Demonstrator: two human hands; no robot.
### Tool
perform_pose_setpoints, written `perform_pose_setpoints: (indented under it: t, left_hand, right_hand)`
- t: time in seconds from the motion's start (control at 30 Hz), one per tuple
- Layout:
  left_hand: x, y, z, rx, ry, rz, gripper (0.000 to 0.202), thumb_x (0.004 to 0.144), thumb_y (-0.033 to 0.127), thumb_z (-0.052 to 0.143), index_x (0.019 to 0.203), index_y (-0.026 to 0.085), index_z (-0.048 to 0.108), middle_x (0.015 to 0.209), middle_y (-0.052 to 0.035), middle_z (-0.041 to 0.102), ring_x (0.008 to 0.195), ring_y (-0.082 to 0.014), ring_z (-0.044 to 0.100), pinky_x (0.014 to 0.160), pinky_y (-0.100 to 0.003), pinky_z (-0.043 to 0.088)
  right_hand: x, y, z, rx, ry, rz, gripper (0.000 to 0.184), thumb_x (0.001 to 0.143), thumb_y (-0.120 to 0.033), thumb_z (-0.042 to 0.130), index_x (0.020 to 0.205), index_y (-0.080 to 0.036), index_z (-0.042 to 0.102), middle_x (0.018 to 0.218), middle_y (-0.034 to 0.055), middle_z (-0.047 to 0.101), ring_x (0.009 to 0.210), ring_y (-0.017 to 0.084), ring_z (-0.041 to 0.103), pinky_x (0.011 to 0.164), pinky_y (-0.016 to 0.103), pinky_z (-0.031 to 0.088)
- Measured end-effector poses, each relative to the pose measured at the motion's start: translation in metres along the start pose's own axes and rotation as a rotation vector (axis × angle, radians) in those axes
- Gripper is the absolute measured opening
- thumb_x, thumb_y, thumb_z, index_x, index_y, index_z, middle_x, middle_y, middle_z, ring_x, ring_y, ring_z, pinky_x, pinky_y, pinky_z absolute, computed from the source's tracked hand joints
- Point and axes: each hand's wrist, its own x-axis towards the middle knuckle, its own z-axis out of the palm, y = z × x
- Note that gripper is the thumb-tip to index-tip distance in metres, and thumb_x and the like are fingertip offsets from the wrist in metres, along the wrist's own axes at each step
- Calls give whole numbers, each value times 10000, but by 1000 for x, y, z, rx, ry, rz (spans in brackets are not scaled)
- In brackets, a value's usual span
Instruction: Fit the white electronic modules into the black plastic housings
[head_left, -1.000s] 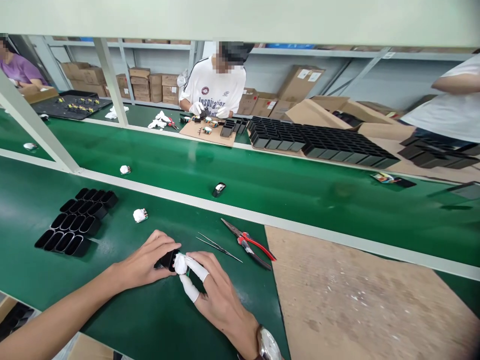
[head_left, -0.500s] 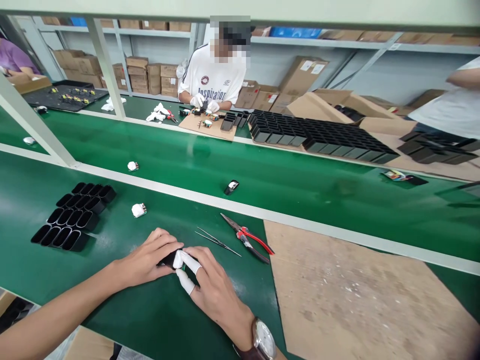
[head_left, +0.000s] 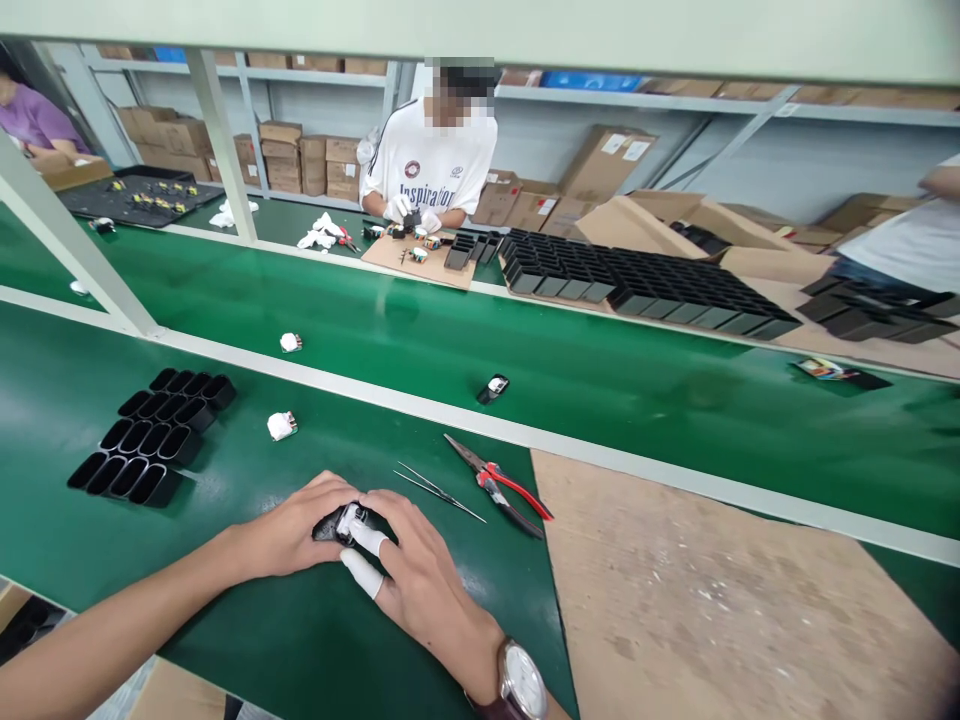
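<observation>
It was a long workshop, with shelves of cartons along the far wall and a green conveyor belt (head_left: 600,400) running between two rows of benches. Across the belt a co-worker in a white shirt (head_left: 435,165) bent over small parts on a sheet of card.

On the near green bench (head_left: 300,640), the person's two hands met over one thing. The left hand (head_left: 292,530) was curled around a small black case (head_left: 328,524), which lay on the bench top and was mostly hidden under the fingers. The right hand (head_left: 420,580), with white finger cots (head_left: 364,572) on thumb and forefinger, was closed against the case's open end and pinched a white piece (head_left: 346,520) that showed only partly there. I could not tell how deep it sat.

To my eye the step in hand was seating that white piece in the case, and it looked close to home. Any next move would call for a steady left grip, so the case did not skid on the smooth bench. It would also need a straight, even push from the capped fingertips rather than a twist.

Tweezers (head_left: 439,493) and red-handled pliers (head_left: 499,487) lay untouched just beyond the right hand. A block of empty black cases (head_left: 150,435) stood well to the left, with another white-wrapped part (head_left: 282,426) between it and the hands. A bare cardboard sheet (head_left: 712,600) covered the bench on the right.
</observation>
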Motion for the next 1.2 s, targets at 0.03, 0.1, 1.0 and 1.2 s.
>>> perform_pose_setpoints:
  t: [0.03,0.1,1.0,1.2]
  left_hand:
    - [0,1,-6,4,-30,-10,579,961,281,758,1496,295,536,1312,-105,683,1248,-299,610,1076,-467,544]
    - [2,5,-23,36,-125,-14,727,896,370,840,1539,304,507,1405,-118,647,1314,-319,597,1108,-470,529]
    - [56,-25,-62,675,144,-43,399,1015,248,597,1412,246,639,1275,-111,735,1185,-303,671,1039,-476,545]
    - [15,13,-38,460,143,72,617,864,541,832,1361,241,624,1378,-132,657,1276,-313,650,1084,-463,564]
  right_hand:
    - [-1,1,3,11,17,4,195,995,-208,675,1186,-193,640,1369,157,640,1300,310,616,1046,482,603]
    - [-4,5,9,23,46,13,202,1004,-212,661,1200,-190,622,1402,170,623,1335,308,608,1061,471,604]
    - [-13,37,-8,-318,211,165,396,1057,-234,551,1432,-111,515,1300,197,665,1165,317,643,959,489,585]
    - [-19,59,-5,-517,-11,232,378,901,29,488,1197,-113,676,1170,168,672,1044,306,597,850,446,564]
